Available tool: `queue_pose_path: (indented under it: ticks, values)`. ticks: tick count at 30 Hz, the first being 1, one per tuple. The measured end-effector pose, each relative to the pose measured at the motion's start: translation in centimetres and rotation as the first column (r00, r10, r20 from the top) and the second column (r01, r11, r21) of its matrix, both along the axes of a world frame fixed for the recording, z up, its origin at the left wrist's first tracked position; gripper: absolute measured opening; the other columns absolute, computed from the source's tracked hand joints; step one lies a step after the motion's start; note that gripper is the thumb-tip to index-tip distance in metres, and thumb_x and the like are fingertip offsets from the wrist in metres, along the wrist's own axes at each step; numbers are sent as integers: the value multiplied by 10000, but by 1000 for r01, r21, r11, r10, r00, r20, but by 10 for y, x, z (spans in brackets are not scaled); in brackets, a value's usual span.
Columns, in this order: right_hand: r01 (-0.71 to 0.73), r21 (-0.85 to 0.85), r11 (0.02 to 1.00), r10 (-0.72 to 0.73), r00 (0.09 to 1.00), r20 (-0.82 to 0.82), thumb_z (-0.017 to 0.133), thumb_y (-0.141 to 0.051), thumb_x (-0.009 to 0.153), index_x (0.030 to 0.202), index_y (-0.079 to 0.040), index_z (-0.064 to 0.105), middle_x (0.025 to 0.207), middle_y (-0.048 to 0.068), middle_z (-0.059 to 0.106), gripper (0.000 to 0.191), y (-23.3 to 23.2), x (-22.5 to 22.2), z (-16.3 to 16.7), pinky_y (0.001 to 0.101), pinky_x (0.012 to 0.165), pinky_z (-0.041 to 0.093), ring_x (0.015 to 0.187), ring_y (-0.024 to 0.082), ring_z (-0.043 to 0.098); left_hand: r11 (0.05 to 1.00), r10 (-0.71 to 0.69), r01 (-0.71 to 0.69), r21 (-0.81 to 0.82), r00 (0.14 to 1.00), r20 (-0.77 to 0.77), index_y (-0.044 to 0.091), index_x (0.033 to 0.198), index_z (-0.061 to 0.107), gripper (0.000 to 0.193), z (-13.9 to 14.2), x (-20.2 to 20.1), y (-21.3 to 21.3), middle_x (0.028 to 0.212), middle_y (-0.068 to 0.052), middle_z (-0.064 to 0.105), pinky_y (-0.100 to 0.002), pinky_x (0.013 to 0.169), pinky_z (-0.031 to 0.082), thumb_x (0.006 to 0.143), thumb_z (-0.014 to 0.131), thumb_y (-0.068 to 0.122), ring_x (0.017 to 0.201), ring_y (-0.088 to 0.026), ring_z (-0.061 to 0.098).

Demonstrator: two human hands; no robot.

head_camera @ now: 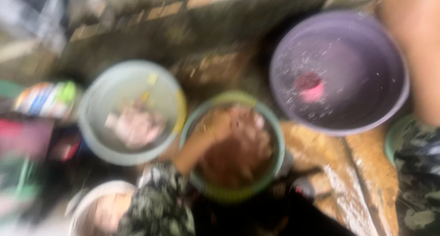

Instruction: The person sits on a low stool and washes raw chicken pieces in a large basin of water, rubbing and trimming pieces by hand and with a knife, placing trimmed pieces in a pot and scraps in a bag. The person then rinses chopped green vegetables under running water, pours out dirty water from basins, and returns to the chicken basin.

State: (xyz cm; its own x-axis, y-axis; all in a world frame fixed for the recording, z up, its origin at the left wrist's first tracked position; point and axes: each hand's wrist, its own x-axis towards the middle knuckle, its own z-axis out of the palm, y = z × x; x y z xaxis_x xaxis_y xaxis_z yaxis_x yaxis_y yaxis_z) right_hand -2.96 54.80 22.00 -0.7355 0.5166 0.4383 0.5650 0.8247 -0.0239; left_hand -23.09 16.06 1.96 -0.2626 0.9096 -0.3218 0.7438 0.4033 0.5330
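Note:
The whole view is blurred. My left hand [221, 125] reaches into a green-rimmed basin [229, 192] of brownish water, where something pale lies beside the fingers. Blur hides whether the fingers grip anything. A patterned sleeve [158, 204] covers that arm up to the forearm. At the right edge a matching patterned sleeve [419, 172] and a bare forearm [415, 43] rise toward the top corner. The hand on that arm is out of the picture.
A purple basin [284, 48] of water with a pink object [310, 87] stands at the upper right. To the left are a pale basin [96, 94] with pale contents and a colourful packet [46, 98]. A white bowl [87, 204] sits bottom left, wet boards [362, 172] bottom right.

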Motion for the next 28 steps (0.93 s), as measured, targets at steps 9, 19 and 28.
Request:
queue_pose_path:
  ticks: [9, 19, 28]
  values:
    - [-55, -673, 737, 543, 640, 543, 707, -330, 814, 1264, -128, 655, 1128, 220, 703, 497, -238, -38, -203, 479, 935, 537, 1069, 394, 670, 862, 504, -496, -106, 815, 285, 99, 1217, 680, 379, -33, -18, -183, 1043, -179, 762, -397, 896, 555, 888, 692, 286, 987, -301, 731]
    - [-84, -600, 795, 445, 753, 484, 611, -353, 923, 1091, -60, 738, 1055, 243, 729, 360, -346, 22, -324, 523, 937, 528, 1017, 440, 682, 821, 563, -570, -25, 817, -128, 92, 1169, 679, 386, -133, 34, -314, 1142, -191, 722, -442, 963, 505, 841, 760, 279, 1075, -351, 669]
    - [71, -489, 869, 132, 920, 368, 660, -469, 925, 1253, -24, 637, 1286, 277, 634, 553, -380, 13, -319, 523, 969, 508, 1266, 474, 540, 781, 601, -624, 16, 760, 248, 160, 1213, 715, 373, -110, 36, -320, 1038, -107, 768, -418, 897, 573, 849, 720, 243, 968, -267, 741]
